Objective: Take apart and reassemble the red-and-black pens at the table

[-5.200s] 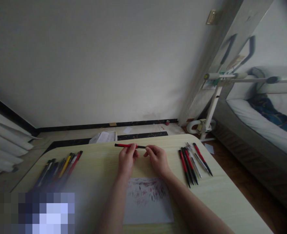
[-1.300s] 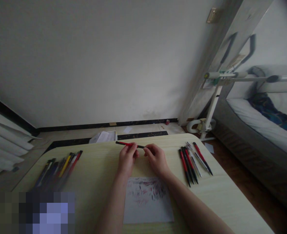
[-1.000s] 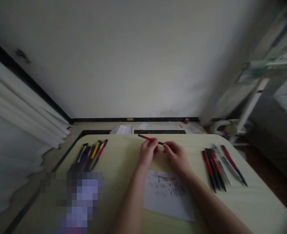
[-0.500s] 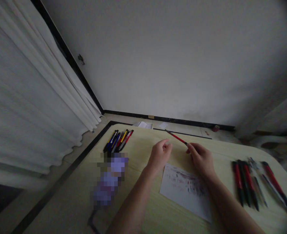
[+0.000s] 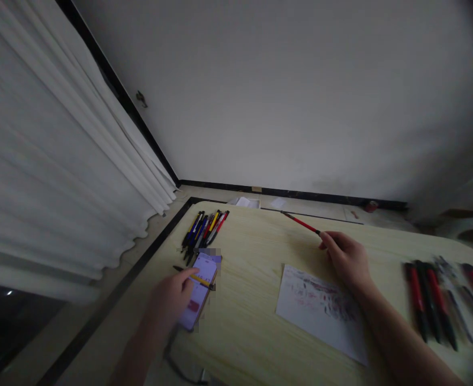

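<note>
My right hand point(image 5: 346, 257) is closed on the end of a red and black pen point(image 5: 300, 222) that points up and to the left above the pale wooden table point(image 5: 252, 300). My left hand point(image 5: 172, 295) has reached to the left side of the table, its fingers over a phone point(image 5: 200, 287) with a lit screen and touching a yellow and black pen point(image 5: 192, 276) lying across it. Whether the fingers grip that pen I cannot tell. A white sheet with red and dark scribbles point(image 5: 320, 311) lies in front of my right hand.
A bundle of several pens point(image 5: 204, 230) lies at the table's far left. Another row of red and black pens point(image 5: 441, 300) lies at the right. White curtains point(image 5: 59, 177) hang at the left; a cable point(image 5: 175, 364) trails from the phone.
My left hand let go of the red pen and moved left and nearer, onto the phone and yellow pen. My right hand keeps the red pen. The view swung left.
</note>
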